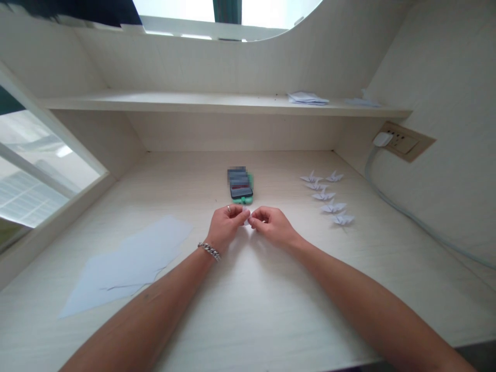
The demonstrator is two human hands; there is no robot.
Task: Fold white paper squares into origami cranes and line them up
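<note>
Between my two hands is a small piece of folded white paper (247, 221), mostly hidden by the fingers. My left hand (228, 223), with a ring and a chain bracelet at the wrist, pinches it from the left. Thumb and forefinger of my right hand (272, 223) close on its right side. Just beyond the hands a phone (241, 191) rests on a green stand (243, 200), its screen blurred out. Several white paper cranes stand to the right, the nearest crane (342, 220) closest to the front.
White paper sheets (132, 258) lie on the desk at left, a dark thread across them. A shelf (194, 101) spans the back, bearing folded paper (308, 98). At right, a charger (383, 139) sits in the wall socket (406, 142), its cable (411, 222) running along the desk's side.
</note>
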